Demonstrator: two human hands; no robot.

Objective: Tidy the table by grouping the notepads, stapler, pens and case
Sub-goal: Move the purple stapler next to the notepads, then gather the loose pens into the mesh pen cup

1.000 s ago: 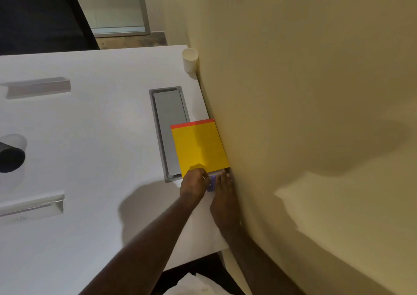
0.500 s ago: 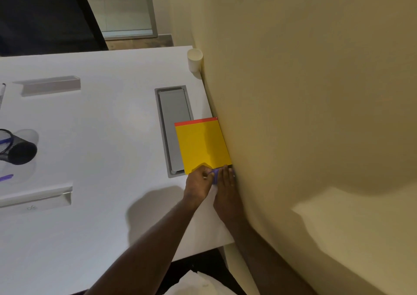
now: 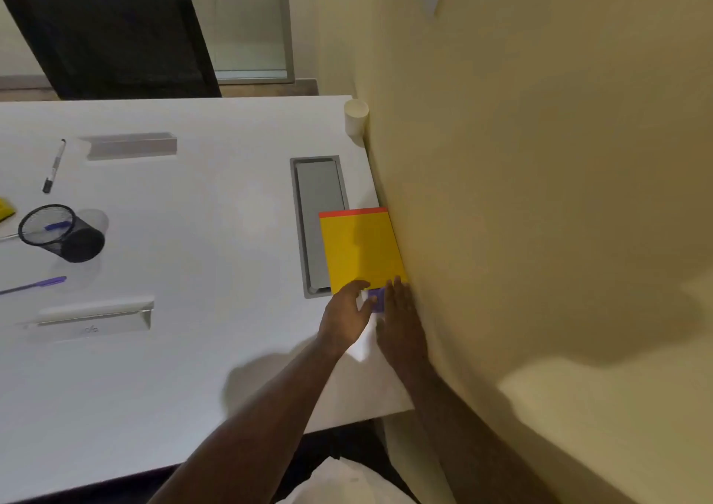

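Observation:
A yellow notepad (image 3: 360, 250) with a red top strip lies flat against the wall at the table's right side. At its near edge sits a small purple stapler (image 3: 377, 300), mostly hidden between my hands. My left hand (image 3: 346, 315) has its fingertips on the stapler's left side. My right hand (image 3: 401, 312) lies flat along its right side, next to the wall. Far left, a black mesh case (image 3: 63, 233) lies on its side with a blue pen inside. Near it are a purple pen (image 3: 42, 283), a black marker (image 3: 54, 166) and a yellow pad corner (image 3: 5, 210).
A grey cable hatch (image 3: 318, 210) is set into the white table (image 3: 200, 256), partly under the notepad. A white cup (image 3: 355, 117) stands at the far corner by the wall. Two metal ledges (image 3: 129, 144) (image 3: 94, 316) sit on the left. A black chair (image 3: 112, 32) stands behind.
The view has swung left, so the mesh case, pens and marker show now. Both hands stay at the notepad's near edge around the stapler, and the left fingers have spread a little.

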